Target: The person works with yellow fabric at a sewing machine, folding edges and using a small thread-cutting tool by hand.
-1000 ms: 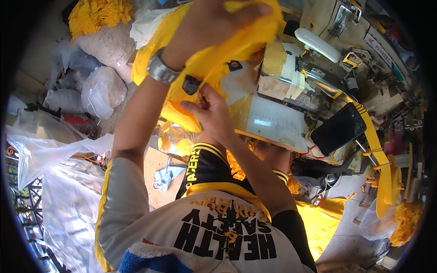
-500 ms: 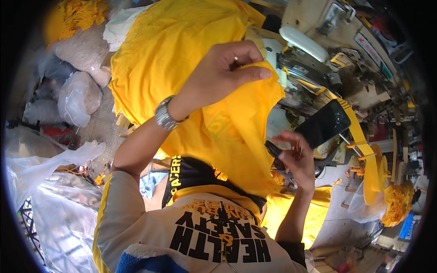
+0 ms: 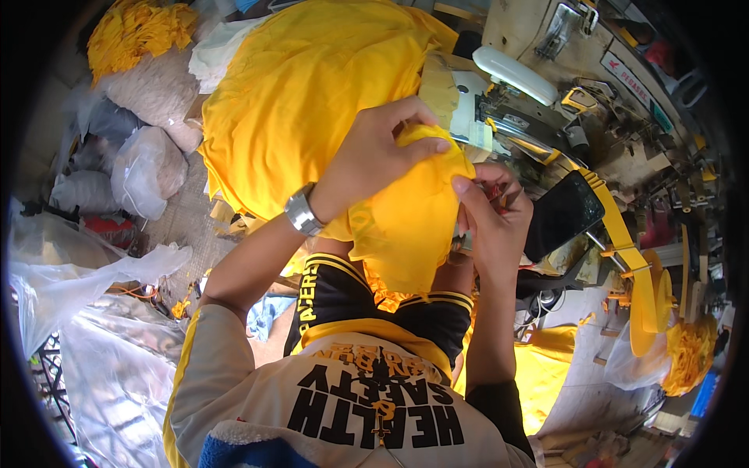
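A yellow fabric piece [image 3: 409,222] with a faint printed mark hangs over my lap. My left hand [image 3: 382,152] grips its upper part, thumb on top and fingers curled behind. At its right edge, my right hand [image 3: 495,214] pinches the cloth between thumb and fingers. A small dark and reddish thing [image 3: 493,191] shows among the right fingers; its kind cannot be made out. Beyond my left hand lies a large heap of yellow fabric [image 3: 312,86], partly covered by the hand and forearm.
A sewing machine [image 3: 519,125] stands at the far right, with a yellow fabric strip [image 3: 616,210] running beside it. A black phone [image 3: 566,214] is right of my right hand. Plastic bags [image 3: 148,171] crowd the left, and more yellow cloth [image 3: 546,366] lies lower right.
My right hand has moved up and inward to the fabric's edge, where it now pinches. The left hand has lowered slightly, and the hanging cloth has shifted upward off the lap.
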Available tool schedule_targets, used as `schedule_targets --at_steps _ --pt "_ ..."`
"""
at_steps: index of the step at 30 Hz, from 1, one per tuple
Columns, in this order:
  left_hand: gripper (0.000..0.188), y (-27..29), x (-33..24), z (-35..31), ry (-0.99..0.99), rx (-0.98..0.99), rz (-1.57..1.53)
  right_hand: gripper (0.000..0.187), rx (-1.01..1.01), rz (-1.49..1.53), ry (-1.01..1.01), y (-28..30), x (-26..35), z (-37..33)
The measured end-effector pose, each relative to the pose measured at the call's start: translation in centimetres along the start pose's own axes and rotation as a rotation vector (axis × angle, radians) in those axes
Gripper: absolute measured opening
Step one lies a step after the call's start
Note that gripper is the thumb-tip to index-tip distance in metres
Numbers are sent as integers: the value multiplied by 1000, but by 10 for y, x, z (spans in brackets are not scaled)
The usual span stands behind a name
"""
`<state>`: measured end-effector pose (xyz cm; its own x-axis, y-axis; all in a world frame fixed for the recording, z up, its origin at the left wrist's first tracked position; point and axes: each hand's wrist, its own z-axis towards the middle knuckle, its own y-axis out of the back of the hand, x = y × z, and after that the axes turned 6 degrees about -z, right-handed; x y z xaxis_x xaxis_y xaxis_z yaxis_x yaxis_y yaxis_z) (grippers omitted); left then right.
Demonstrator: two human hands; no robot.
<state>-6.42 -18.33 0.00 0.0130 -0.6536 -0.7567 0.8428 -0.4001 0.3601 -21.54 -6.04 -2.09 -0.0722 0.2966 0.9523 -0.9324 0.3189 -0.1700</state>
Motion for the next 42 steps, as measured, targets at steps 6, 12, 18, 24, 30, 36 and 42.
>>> schedule_targets --at_steps 6,12,18,24,30,36,42 --pt "33 -29 -17 -30 -347 -80 107 11 -29 58 -105 3 -3 2" --pt "14 -18 0 -32 292 45 -704 10 64 344 -161 12 -4 2" --pt "14 -12 -16 -15 167 143 -685 10 100 157 -106 2 -2 8" --pt "11 8 -1 3 232 415 -417 12 -97 -386 186 0 -2 -2" --pt "7 25 -11 27 -95 345 -267 17 -138 -846 254 6 -45 -69" --pt "6 47 -22 33 -173 352 -258 17 -68 -569 2 13 -48 -38" --pt "5 78 -33 30 -304 155 -217 14 202 -245 -158 5 -42 -17"
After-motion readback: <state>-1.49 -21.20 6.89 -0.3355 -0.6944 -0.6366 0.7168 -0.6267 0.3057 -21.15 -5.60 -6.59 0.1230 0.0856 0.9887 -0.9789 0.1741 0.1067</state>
